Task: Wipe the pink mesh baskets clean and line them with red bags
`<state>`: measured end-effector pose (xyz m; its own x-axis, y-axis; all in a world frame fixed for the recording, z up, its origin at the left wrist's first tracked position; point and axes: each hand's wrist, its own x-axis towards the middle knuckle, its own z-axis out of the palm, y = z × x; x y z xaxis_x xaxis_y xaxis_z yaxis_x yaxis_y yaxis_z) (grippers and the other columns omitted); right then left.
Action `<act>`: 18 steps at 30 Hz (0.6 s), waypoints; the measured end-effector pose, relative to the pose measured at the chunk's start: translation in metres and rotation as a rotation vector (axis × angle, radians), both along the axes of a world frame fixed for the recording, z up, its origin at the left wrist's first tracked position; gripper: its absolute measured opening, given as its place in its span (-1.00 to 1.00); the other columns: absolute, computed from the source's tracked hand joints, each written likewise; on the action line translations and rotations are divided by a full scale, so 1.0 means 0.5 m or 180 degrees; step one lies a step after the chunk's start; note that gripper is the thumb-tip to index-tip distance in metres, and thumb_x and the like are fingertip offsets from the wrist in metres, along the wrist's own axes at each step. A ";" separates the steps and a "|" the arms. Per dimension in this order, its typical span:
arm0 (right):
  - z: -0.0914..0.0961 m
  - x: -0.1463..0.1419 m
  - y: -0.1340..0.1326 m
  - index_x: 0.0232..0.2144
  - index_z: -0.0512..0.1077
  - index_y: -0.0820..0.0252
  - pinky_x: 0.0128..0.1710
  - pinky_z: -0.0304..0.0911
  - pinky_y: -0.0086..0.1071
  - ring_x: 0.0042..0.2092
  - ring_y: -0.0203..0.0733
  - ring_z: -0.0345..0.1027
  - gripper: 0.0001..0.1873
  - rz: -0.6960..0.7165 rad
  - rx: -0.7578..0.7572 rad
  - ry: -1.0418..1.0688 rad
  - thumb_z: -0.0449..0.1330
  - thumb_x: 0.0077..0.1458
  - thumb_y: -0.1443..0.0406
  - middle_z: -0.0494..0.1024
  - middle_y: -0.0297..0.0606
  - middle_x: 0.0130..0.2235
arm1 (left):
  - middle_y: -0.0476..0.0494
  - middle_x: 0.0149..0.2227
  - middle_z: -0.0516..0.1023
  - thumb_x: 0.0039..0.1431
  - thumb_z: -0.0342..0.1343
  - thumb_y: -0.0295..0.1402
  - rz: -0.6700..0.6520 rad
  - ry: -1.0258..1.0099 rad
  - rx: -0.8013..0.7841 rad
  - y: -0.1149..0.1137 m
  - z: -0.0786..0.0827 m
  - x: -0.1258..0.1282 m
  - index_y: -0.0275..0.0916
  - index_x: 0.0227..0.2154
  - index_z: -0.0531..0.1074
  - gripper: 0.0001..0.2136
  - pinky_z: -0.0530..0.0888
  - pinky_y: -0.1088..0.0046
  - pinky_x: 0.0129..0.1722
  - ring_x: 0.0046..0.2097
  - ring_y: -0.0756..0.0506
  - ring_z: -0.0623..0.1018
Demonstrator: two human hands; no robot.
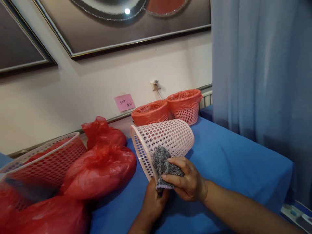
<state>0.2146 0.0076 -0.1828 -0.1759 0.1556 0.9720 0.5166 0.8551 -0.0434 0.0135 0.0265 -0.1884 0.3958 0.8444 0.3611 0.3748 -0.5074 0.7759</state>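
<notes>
A light pink perforated plastic wastebasket (170, 133) lies on its side, its open mouth turned to the left. At the near part of its rim is my left hand (154, 202), with fingers closed on the edge and partly hidden. My right hand (191, 182) is wrapped round a bunched grey speckled cloth (161, 162) with a pale purple edge. That cloth lies against the outside of the wastebasket near the rim, just above my left hand.
Two wastebaskets with red liners (149, 112) (186, 109) stand behind by the wall. Full red plastic bags (102, 170) and another pink wastebasket (79, 146) crowd the left. A blue cloth covers the table (234, 156); a blue curtain (258, 81) hangs at right.
</notes>
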 end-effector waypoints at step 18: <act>-0.017 0.037 0.043 0.32 0.24 -0.03 0.26 0.33 0.01 0.34 0.07 0.20 -0.34 -0.0858 -0.0765 0.1075 0.14 0.19 0.40 0.15 -0.08 0.36 | -0.31 0.24 0.51 0.33 0.14 -0.14 -0.0106 0.0050 0.0182 -0.009 -0.027 0.026 -0.19 0.21 0.47 -0.54 0.33 -0.02 0.36 0.29 -0.34 0.46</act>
<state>0.2329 0.0292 -0.1911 0.2200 0.3791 0.8988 0.6411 0.6383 -0.4262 0.0266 0.0217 -0.2017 0.4294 0.8088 0.4017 0.3689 -0.5631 0.7394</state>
